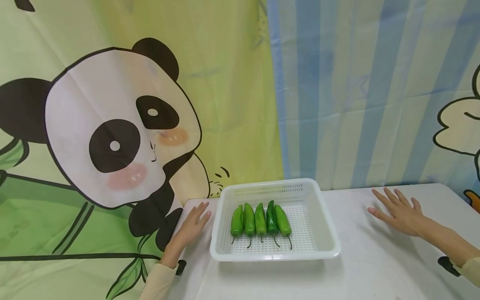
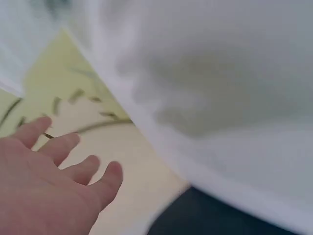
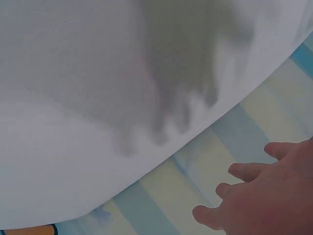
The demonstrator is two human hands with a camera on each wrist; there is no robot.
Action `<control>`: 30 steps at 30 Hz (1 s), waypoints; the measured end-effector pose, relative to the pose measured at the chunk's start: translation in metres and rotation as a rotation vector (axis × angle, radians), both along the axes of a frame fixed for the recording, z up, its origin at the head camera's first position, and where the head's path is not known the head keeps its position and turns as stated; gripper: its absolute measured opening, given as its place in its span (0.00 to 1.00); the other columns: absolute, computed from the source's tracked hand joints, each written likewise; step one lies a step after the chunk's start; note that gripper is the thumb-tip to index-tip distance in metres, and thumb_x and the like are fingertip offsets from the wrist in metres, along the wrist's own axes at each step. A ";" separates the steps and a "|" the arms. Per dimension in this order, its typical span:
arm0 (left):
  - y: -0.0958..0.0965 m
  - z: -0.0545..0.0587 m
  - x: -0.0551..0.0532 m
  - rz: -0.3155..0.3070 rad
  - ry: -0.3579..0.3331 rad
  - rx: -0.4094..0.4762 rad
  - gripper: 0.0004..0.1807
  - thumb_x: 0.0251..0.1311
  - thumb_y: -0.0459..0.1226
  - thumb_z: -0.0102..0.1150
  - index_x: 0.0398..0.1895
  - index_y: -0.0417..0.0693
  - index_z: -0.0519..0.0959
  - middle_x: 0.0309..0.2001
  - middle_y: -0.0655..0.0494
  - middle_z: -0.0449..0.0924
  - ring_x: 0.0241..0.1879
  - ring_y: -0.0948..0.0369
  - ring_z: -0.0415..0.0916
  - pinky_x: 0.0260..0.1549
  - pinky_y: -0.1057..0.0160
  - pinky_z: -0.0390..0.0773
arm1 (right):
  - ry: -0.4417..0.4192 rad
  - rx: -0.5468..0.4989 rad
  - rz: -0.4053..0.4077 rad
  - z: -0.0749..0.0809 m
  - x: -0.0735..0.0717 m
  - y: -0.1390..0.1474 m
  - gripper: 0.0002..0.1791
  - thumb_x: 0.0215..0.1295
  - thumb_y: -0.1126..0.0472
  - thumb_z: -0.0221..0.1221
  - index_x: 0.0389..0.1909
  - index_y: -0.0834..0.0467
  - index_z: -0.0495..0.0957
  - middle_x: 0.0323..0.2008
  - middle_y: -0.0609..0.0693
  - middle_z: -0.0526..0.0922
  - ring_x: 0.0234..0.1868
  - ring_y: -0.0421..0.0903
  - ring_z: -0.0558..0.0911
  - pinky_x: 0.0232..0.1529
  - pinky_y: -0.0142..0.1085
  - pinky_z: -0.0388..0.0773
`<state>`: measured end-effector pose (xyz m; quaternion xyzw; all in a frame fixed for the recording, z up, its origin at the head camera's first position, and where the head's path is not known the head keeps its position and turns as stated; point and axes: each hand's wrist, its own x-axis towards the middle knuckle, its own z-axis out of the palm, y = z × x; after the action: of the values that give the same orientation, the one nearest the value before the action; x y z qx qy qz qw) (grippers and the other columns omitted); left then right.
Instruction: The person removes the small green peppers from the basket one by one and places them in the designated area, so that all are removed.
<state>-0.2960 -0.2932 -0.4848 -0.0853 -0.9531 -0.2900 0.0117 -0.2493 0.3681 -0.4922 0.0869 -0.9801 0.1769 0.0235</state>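
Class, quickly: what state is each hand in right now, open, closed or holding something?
Left hand: open, holding nothing, beside the white basket.
Right hand: open, fingers spread, holding nothing.

The left hand (image 1: 192,225) and right hand (image 1: 402,214) are well apart, fingers (image 1: 383,199) extended, forearms (image 1: 448,241) angled inward.

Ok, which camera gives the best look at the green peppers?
The head view: all five green peppers lie side by side in the white basket, with nothing covering them. The left wrist view has only a dark blur at top left, too unclear to identify; the right wrist view shows no peppers.
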 end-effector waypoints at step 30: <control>0.062 0.004 0.006 0.070 -0.136 0.349 0.34 0.76 0.54 0.46 0.74 0.41 0.62 0.53 0.38 0.80 0.35 0.57 0.87 0.29 0.60 0.89 | 0.042 0.031 0.086 0.059 -0.017 -0.074 0.46 0.72 0.35 0.52 0.75 0.65 0.57 0.71 0.75 0.59 0.70 0.77 0.57 0.61 0.78 0.55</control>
<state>-0.2902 -0.2314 -0.4805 -0.0290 -0.8894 -0.4554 -0.0280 -0.2659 0.2941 -0.4331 0.1329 -0.9774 0.1608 0.0350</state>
